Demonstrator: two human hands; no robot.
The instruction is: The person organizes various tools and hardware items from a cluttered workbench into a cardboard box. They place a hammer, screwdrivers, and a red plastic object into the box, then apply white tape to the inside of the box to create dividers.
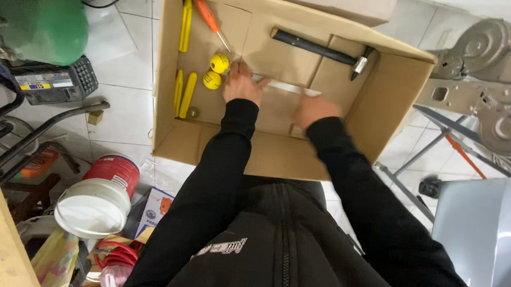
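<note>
Both hands inside the cardboard box (366,99), on a flat metal strip.
Left hand (242,84), beside the yellow balls (215,71): fingers closed on the strip (289,87). Strip runs left-right below the hammer (320,49). Right hand (314,110) blurred at its right end; grip unclear.

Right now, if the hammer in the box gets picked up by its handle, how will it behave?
The hammer is likely stiff and head-heavy: its metal head sits at the right end of a long black handle, so it would probably tip that way. It lies flat on the cardboard box floor, so it should slide rather than roll if pushed.
</note>
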